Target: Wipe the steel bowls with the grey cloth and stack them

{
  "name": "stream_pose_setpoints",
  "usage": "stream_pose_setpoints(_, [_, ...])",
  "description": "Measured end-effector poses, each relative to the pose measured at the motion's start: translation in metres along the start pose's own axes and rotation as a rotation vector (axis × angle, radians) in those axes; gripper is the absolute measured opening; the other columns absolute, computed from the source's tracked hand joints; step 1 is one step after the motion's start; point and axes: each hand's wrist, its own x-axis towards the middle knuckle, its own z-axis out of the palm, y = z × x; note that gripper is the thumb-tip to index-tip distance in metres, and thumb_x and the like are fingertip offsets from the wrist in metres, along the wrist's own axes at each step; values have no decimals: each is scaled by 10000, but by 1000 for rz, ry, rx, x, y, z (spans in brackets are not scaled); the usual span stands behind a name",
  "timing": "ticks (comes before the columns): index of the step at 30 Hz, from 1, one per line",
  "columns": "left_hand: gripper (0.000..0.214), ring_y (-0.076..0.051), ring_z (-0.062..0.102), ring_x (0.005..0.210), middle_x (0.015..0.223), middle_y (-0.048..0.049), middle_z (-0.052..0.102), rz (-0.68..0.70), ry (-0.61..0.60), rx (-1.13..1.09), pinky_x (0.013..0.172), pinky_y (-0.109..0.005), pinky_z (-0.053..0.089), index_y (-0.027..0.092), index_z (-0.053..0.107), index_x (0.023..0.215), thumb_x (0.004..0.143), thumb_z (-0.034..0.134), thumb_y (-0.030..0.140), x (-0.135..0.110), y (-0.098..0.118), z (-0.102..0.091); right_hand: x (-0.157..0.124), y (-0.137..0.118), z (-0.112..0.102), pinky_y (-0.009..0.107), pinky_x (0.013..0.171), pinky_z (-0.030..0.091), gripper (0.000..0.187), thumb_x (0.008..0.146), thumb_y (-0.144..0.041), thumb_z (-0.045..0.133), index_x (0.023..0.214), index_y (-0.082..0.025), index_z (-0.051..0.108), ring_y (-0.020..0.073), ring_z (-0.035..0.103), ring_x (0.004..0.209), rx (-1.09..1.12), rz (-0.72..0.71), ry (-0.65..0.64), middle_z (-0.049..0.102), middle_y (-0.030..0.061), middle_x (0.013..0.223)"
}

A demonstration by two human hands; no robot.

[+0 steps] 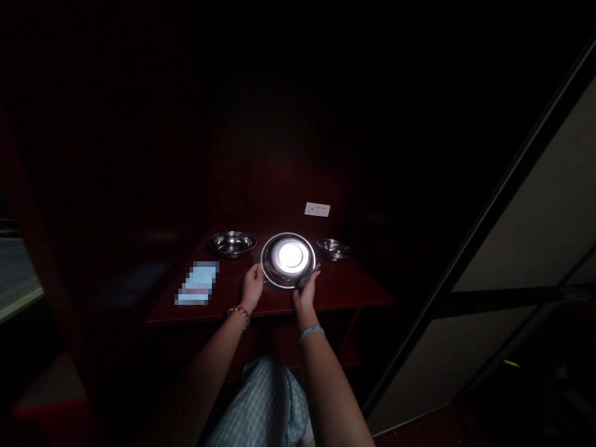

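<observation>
"Head view: what is being handled, and where is it being held?"

"A steel plate [288,257] is being held over the middle of the desk [358,287]. It is being tilted so that its bright face is being shown to the camera. Whether its lower edge is touching the desk cannot be told. 2 bowls are being seen beside it: the larger bowl [231,243] at the left and the smaller bowl [334,248] at the right, both near it but apart."

"How are the hands being used?"

"The left hand [252,287] is being closed on the plate's left rim, with the fingers curled at the edge. The right hand [305,297] is being pinched on the lower right rim, and a dark thing [311,275] is being pressed there. Whether it is a cloth cannot be told in this light."

"Which step is being judged as in hand?"

"A 2-handed hold with the plate being tilted. A further move is being judged to call for a firm grip on the thin rim and a careful path, since 1 bowl is being passed closely on each side."
</observation>
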Motion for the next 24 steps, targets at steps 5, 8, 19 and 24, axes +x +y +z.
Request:
stream_pose_setpoints(5, [249, -168, 626, 645, 713, -40, 688, -10, 27, 42, 617, -263, 516, 194, 657, 779, 900, 583, 399, 1, -1, 0, 0, 0, 0, 387, 1142, 444, 649, 1029, -641, 251, 1294, -239, 687, 146, 649, 1260, -13, 7, -18, 722, 62, 1320])
stream_pose_setpoints(8, [219, -181, 640, 657, 713, -48, 694, -9, 31, 53, 659, -284, 528, 192, 672, 784, 909, 568, 338, 2, -4, -1, 0, 0, 1, 397, 1140, 447, 647, 1035, -630, 241, 1285, -240, 692, 150, 653, 1255, -8, -2, -7, 738, 56, 1289])
stream_pose_setpoints(19, [179, -217, 670, 749, 662, -33, 656, -15, 37, 88, 732, -316, 547, 233, 617, 736, 872, 609, 349, 2, -5, -3, -2, -2, 2, 393, 1084, 492, 641, 1039, -618, 251, 1312, -223, 676, 165, 696, 1169, -2, 39, 5, 751, 72, 1258])
stream_pose_setpoints(24, [105, -186, 661, 699, 712, -29, 671, -16, 72, 175, 720, -302, 554, 228, 622, 828, 894, 551, 267, 2, -6, -3, -5, -4, 5, 401, 1090, 490, 631, 1041, -615, 264, 1323, -222, 669, 171, 701, 1163, 11, 47, 13, 751, 69, 1260])
